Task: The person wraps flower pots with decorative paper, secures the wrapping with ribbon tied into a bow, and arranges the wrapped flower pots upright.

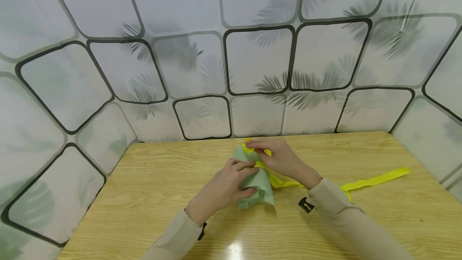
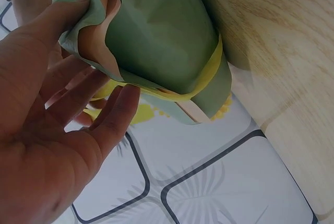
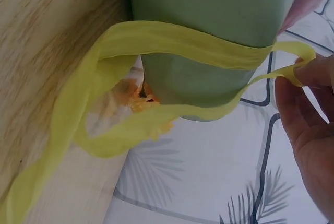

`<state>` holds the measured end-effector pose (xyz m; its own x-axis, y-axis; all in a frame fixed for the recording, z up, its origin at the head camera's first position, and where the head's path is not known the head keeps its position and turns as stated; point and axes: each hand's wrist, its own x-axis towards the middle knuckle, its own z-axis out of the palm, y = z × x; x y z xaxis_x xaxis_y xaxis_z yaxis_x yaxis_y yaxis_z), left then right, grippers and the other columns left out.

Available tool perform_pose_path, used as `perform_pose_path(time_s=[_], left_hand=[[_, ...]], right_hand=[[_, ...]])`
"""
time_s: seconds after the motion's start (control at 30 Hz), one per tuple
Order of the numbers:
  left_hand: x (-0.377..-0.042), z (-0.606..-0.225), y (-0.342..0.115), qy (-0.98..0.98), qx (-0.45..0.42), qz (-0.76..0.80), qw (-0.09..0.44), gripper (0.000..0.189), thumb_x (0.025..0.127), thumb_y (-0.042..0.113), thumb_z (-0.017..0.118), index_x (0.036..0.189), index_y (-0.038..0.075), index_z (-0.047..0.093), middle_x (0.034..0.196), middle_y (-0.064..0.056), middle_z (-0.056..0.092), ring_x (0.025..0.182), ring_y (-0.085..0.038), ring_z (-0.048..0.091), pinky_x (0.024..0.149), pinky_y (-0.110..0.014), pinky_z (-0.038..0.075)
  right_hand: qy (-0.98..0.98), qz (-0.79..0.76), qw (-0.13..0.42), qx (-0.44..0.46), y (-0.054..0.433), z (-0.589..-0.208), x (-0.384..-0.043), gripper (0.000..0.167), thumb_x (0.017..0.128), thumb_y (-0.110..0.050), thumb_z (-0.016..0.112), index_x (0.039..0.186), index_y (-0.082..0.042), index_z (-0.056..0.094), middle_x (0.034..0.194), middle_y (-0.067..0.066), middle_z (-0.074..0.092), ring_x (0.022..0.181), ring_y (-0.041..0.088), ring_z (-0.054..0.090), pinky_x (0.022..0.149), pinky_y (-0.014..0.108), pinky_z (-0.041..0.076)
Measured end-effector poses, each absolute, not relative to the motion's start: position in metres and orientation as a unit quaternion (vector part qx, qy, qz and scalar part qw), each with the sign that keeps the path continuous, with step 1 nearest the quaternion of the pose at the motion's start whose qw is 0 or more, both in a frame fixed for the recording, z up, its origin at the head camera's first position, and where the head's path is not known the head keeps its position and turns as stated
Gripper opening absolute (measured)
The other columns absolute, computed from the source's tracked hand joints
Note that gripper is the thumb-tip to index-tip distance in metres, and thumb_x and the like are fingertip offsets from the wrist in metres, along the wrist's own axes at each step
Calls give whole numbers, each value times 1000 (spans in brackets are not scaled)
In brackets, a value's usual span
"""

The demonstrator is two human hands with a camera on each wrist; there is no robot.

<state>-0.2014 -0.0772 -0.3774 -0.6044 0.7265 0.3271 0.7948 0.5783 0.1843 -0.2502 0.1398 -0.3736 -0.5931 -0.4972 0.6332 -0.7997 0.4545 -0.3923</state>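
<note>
A bundle wrapped in green paper (image 1: 259, 181) lies on the table, its crumpled end toward me. Orange-yellow flowers (image 3: 146, 101) peek out at its far end, so it looks like a small bouquet. Round the paper runs a yellow ribbon (image 3: 182, 44). My left hand (image 1: 223, 185) grips the wrapped bouquet from the left, thumb on the paper's loose edge and fingertips by the ribbon (image 2: 211, 70). Above the far part of the bundle, my right hand (image 1: 279, 155) pinches a loop of the ribbon between thumb and fingers, as the right wrist view shows.
The ribbon's loose tail (image 1: 375, 181) trails right across the wooden table (image 1: 151, 196), passing under the right forearm. Behind the table stands a patterned wall covering (image 1: 258, 61). Dark wrist straps (image 1: 306, 204) hang at both cuffs.
</note>
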Motion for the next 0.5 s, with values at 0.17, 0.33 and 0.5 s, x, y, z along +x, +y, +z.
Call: perform_pose_path(time_s=[0.17,0.33,0.5], left_hand=[[-202,-378,-76,-881,-434,-155,108,49,91,32,80,133,10,68,140,-8,65,122,-27,60,108,-40,50],[-202,-378,-76,-887,-425,-154,96,50,92,34,78,136,12,67,143,-7,63,123,-25,59,105,-37,52],[-201,-377,-76,-893,-417,-148,86,50,93,35,77,138,15,66,145,-5,62,124,-24,58,105,-37,52]], right_hand=[[-810,358,283,369,139,-372,-250,32,91,11,66,119,-2,76,121,11,76,111,29,73,85,36,61],[-785,378,353,340,142,-363,-248,33,91,13,65,120,0,75,125,15,74,109,30,72,81,18,56],[-761,390,407,322,148,-355,-248,37,88,18,65,121,2,74,125,17,73,88,24,73,76,9,51]])
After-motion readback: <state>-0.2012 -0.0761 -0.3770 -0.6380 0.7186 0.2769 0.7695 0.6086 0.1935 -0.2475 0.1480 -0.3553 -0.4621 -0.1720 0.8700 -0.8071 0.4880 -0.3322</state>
